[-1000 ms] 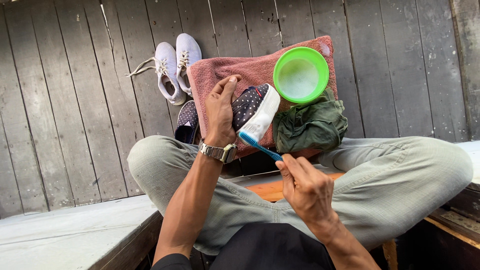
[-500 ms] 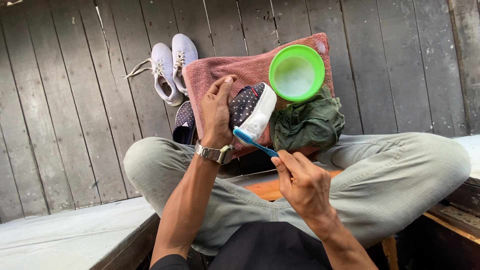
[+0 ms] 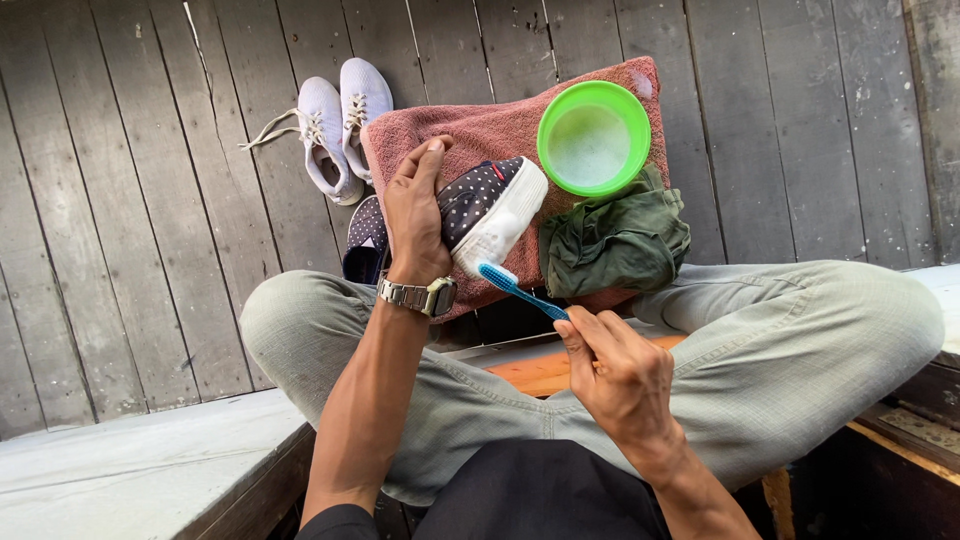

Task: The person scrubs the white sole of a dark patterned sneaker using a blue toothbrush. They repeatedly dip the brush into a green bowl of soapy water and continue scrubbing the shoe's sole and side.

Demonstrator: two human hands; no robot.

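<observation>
My left hand (image 3: 416,215) grips a dark navy polka-dot sneaker (image 3: 482,205) with a white rubber sole, holding it tilted above a pink towel (image 3: 480,130). My right hand (image 3: 615,370) holds a blue toothbrush (image 3: 522,291) by its handle. The brush head touches the white toe edge of the sneaker's sole. A silver wristwatch sits on my left wrist. A second polka-dot shoe (image 3: 362,240) lies partly hidden under my left hand.
A green bowl (image 3: 593,138) of soapy water stands on the towel beside a crumpled olive cloth (image 3: 615,243). A pair of white sneakers (image 3: 335,125) lies on the grey wooden planks at upper left. My crossed legs in light trousers fill the foreground.
My view has shifted slightly, so everything sits a little lower left. The toothbrush has stayed on the sole's toe edge with small strokes; my left hand keeps its grip.
</observation>
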